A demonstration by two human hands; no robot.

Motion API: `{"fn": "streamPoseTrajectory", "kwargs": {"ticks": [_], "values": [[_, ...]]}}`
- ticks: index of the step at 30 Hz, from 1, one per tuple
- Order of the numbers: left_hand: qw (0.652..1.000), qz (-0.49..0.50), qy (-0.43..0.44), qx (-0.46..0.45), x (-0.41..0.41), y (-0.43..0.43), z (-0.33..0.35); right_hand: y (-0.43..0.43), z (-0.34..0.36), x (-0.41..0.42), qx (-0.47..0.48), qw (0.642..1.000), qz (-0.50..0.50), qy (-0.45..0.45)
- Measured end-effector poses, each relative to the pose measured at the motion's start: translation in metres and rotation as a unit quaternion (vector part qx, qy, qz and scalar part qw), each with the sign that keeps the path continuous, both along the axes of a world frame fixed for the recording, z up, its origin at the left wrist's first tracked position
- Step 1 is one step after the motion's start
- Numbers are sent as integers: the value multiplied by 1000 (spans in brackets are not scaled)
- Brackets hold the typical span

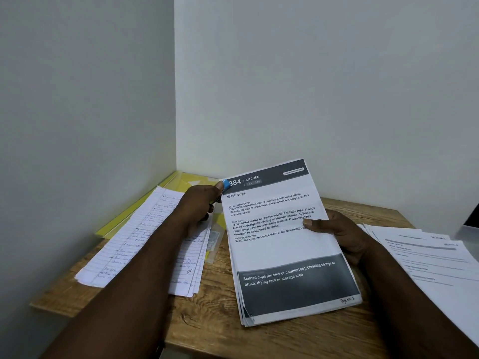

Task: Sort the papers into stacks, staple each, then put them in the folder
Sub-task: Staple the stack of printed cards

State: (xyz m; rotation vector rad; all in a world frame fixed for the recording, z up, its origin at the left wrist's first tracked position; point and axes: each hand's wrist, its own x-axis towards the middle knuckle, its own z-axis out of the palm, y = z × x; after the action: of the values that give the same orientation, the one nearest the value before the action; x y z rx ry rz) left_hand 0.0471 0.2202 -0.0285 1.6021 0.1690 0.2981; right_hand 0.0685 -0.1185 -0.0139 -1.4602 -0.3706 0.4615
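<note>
Left hand: fingers curled round a small blue stapler, thumb on its top; the stapler's mouth sits over the top-left corner of the printed stack, against the dark header band. Whether the stapler is pressed fully closed cannot be told. Right hand: grips the stack's right edge at mid-height, thumb flat on the top sheet, the other fingers hidden beneath the paper. Printed stack: several sheets, edges slightly fanned at the lower left, held tilted towards the camera with its lower end low over the table; whether it touches the wood cannot be told. Top sheet headed "KITCHEN" and "Wash cups", with a dark grey block across the bottom and a handwritten page note in the lower right corner. Handwritten sheets: lined pages, loosely piled, lying on the left part of the table, partly under the left forearm. Yellow folder: flat in the back left corner against the wall, beneath the far end of the handwritten sheets. Small pale labelled item: lies between the handwritten sheets and the printed stack; kind not discernible. Loose printed sheets: spread and overlapping on the right side of the table, beyond the right wrist. Dark-edged object: at the far right margin, cut off by the frame. Table: wood-grain top, set into a corner of plain pale walls.
</note>
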Motion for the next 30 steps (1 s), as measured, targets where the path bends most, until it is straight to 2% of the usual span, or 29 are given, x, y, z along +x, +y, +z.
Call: {"fn": "streamPoseTrajectory", "kwargs": {"ticks": [9,17,23,30], "values": [[1000,1,6,-1,2,4,-2,0,0,0,-3,1000,-1,8],[996,47,-1,74,0,0,6,2,-2,0,-14,1000,22,12],[993,99,-27,50,1,-11,7,2,-1,-1,-1,1000,16,8],[992,109,-34,55,0,-12,5,2,0,-2,6,1000,3,4]]}}
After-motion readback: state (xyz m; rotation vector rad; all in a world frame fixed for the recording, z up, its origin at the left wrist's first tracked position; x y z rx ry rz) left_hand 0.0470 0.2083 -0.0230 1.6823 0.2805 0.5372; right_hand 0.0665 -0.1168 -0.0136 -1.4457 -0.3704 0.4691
